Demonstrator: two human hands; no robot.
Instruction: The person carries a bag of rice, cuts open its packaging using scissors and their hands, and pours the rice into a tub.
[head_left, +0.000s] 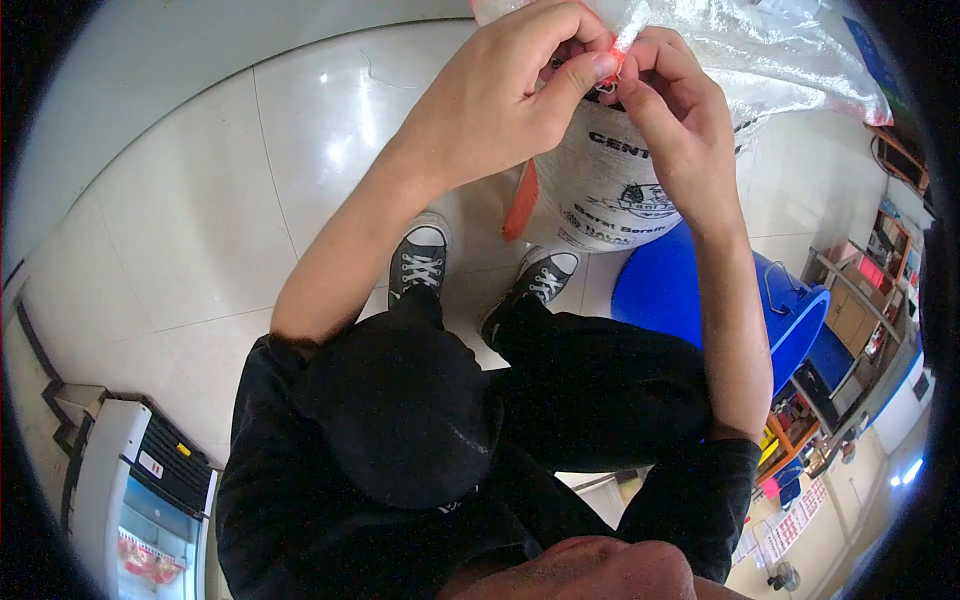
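A white woven sack (615, 180) with black print stands on the floor in front of me, its plastic-looking upper part spreading to the upper right. At its top edge, my left hand (545, 75) pinches a red-and-white strip (624, 45) between thumb and fingers. Close beside it, my right hand (680, 105) has thumb and fingers closed on the same strip, with loose white threads showing between the two hands. An orange-red band (521, 203) hangs at the sack's left side. What lies under the curled fingers is hidden.
A blue bucket (665, 285) with a wire handle lies tilted right of the sack. My sneakers (420, 258) are on the glossy tile floor (190, 250). A glass-fronted cooler (150, 510) stands at lower left, cluttered shelves (860, 290) at right.
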